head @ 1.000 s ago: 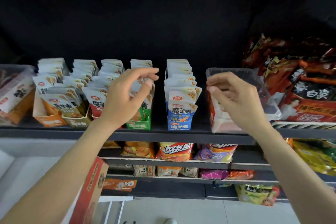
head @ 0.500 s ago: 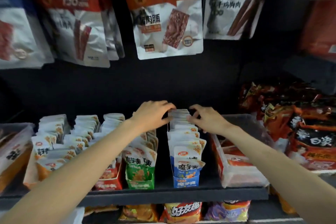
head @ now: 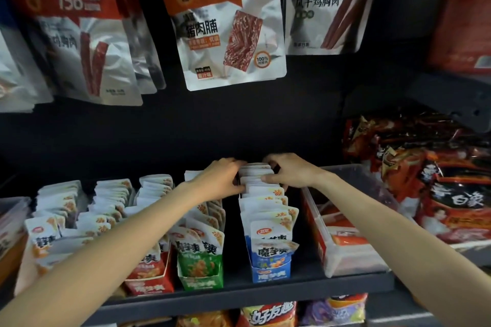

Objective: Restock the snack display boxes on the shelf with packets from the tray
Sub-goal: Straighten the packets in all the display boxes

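Hands meet at the rear end of the blue display box, both forearms stretched forward over the shelf. Left hand lies palm down, fingers curled onto the left edges of the rearmost packets; right hand mirrors it, fingers curled over the packets' tops and right edges, so the back of the row is gripped between the two. Long axis of the blue box runs front to back on the shelf, its printed face at the front edge, and the packets in it stand upright on edge, faces toward the front. Green display box stands just beside it on the left, parallel, under the left forearm, followed by a red display box and further rows toward the left end. Packets are flat, glossy white pouches with orange corner marks; the boxes are thin printed card. Clear plastic tray, rectangular with thin translucent walls, sits just beside the blue box toward the right end of the shelf, holding red and white packs. Foil pouches, crinkled, hang above the shelf.
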`<state>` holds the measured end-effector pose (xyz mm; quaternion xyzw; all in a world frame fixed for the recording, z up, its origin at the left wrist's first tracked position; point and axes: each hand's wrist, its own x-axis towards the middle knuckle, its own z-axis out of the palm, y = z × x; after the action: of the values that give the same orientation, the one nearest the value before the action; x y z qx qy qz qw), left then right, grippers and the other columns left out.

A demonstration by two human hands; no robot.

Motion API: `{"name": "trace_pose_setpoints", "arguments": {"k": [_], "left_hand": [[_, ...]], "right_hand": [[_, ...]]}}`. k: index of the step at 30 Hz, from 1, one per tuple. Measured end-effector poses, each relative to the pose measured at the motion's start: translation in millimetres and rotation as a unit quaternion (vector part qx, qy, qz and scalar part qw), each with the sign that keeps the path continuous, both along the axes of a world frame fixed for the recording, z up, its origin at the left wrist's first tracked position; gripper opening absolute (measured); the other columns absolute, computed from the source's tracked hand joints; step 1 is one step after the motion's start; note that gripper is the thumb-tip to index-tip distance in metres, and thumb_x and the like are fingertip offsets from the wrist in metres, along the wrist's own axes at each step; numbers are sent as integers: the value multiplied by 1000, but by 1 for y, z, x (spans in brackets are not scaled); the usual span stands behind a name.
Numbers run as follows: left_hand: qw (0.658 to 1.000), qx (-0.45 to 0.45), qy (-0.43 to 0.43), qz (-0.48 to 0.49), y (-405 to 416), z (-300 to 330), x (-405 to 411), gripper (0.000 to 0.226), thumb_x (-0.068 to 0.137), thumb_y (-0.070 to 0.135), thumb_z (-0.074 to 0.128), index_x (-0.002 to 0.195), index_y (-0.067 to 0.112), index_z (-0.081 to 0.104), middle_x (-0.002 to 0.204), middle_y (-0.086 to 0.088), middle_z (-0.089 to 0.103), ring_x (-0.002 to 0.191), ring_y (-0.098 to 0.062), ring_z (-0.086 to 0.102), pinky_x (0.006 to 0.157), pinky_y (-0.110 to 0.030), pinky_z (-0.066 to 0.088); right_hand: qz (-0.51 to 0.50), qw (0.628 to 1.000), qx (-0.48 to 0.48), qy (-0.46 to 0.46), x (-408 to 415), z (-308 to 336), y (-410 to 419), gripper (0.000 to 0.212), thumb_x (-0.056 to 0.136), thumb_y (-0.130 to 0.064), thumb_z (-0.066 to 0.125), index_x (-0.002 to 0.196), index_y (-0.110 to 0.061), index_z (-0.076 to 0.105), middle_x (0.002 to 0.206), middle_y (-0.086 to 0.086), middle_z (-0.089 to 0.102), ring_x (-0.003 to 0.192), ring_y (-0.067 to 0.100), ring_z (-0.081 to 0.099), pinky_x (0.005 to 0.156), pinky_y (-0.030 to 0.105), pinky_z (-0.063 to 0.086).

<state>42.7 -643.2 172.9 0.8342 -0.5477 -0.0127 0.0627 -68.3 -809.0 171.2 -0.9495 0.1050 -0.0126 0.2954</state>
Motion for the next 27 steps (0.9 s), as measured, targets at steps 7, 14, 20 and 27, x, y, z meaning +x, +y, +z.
{"name": "trace_pose_setpoints", "arguments": {"k": [7, 14, 20, 27], "left_hand": [[997, -53, 61, -14, -28, 0, -22, 44, 92, 19, 57, 135, 17, 48, 130, -3, 49, 104, -18, 58, 91, -34, 46], [970, -44, 235, 50, -22, 3, -29, 67, 91, 3, 50, 149, 20, 22, 146, -5, 39, 117, -18, 55, 100, -30, 43], [942, -28, 330, 47, -5, 0, -48, 76, 93, 42, 52, 152, 19, 9, 154, 5, 24, 140, -13, 28, 114, -28, 26], [903, -59, 411, 108, -10, -7, -82, 74, 94, 23, 52, 152, 20, 7, 159, -2, 12, 144, -15, 16, 109, -24, 20]], "right_hand": [[-125, 984, -72, -105, -18, -15, -11, 11, 87, -18, 67, 95, -14, 61, 94, 2, 64, 80, 17, 62, 74, 31, 52], [-136, 983, 1, -119, -30, -8, -12, 23, 90, -22, 65, 111, -12, 63, 105, 5, 66, 83, 12, 62, 78, 25, 52], [-139, 978, 100, -122, -82, -9, 13, 56, 95, -28, 56, 145, -15, 35, 136, 0, 52, 120, 11, 53, 95, 15, 40], [-115, 929, 334, -113, -78, -34, 51, 72, 94, -19, 47, 153, -27, 6, 158, -7, 12, 144, 8, 13, 120, 37, 15]]}}
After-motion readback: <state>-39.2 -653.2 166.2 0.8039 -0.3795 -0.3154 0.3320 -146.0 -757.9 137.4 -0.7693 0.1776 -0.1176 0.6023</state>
